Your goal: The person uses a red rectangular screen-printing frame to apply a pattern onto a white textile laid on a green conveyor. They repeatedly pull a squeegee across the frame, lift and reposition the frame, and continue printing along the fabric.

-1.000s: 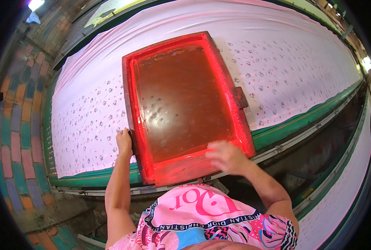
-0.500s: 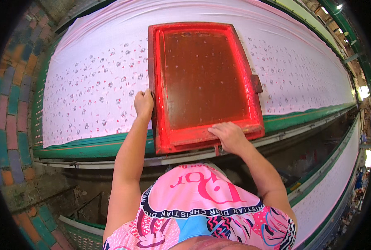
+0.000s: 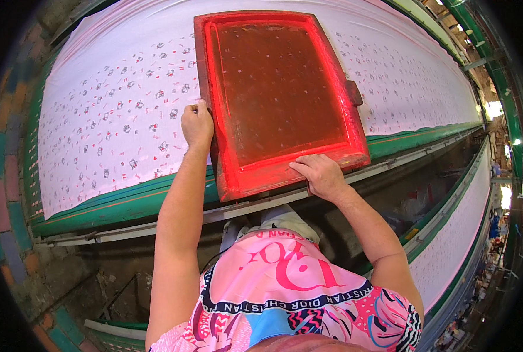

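A printing screen (image 3: 280,88) with a red-smeared frame and a dark brown mesh lies over the long table, its near edge reaching past the table's rail. My left hand (image 3: 197,123) is closed on the frame's left side, thumb up. At the near edge, toward the right, my right hand (image 3: 321,175) grips the frame, with its fingers on top. Beneath and beside the screen spreads white fabric (image 3: 112,111) printed with small grey and red figures. What lies directly under the screen is hidden.
A metal rail (image 3: 126,230) runs along the green table edge (image 3: 115,202). A dark aisle lies below it. Behind my right arm stands another long table with printed white fabric (image 3: 458,234). Coloured paving bricks (image 3: 15,208) show at the left.
The screen sits higher and slightly left in the picture, and more tilted. Both hands keep their hold on it. The whole view has shifted and turned somewhat.
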{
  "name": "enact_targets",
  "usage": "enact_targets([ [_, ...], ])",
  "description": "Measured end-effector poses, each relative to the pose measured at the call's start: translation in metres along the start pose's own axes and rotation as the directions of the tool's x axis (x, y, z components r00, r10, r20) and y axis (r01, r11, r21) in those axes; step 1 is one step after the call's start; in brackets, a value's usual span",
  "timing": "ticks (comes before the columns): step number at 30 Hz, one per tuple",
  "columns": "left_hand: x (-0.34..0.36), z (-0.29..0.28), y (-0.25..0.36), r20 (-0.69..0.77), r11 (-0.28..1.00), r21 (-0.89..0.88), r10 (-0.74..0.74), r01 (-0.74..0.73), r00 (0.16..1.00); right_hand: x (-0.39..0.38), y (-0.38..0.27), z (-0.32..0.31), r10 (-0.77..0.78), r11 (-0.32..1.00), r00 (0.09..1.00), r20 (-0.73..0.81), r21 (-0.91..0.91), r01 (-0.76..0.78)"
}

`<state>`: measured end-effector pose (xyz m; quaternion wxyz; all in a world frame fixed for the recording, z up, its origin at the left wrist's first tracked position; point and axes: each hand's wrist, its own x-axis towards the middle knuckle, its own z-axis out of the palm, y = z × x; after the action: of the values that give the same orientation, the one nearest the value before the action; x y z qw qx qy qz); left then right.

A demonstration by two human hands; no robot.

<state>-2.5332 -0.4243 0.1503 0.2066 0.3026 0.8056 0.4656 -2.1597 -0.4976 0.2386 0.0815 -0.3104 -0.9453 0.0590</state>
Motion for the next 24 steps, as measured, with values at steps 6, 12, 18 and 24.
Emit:
enact_targets([
  [6,-0.002,-0.004,-0.001,0.011,0.997,-0.067,-0.027,0.027,1.0,0.034,0.026,0.022,-0.054,0.998,0.991,-0.125,-0.044,0.049],
  [12,-0.002,-0.006,-0.001,0.026,0.993,-0.109,-0.029,0.032,0.999,0.121,0.086,0.032,-0.083,0.994,0.981,-0.174,-0.085,0.069],
  [18,-0.007,-0.01,0.004,0.003,0.993,-0.081,-0.087,0.087,0.996,0.23,0.152,0.035,-0.052,0.994,0.99,-0.131,-0.105,0.038],
  [24,-0.013,-0.008,0.005,-0.072,0.989,-0.102,-0.116,0.108,0.991,0.337,0.222,0.041,-0.042,0.988,0.985,-0.165,-0.155,0.017],
])
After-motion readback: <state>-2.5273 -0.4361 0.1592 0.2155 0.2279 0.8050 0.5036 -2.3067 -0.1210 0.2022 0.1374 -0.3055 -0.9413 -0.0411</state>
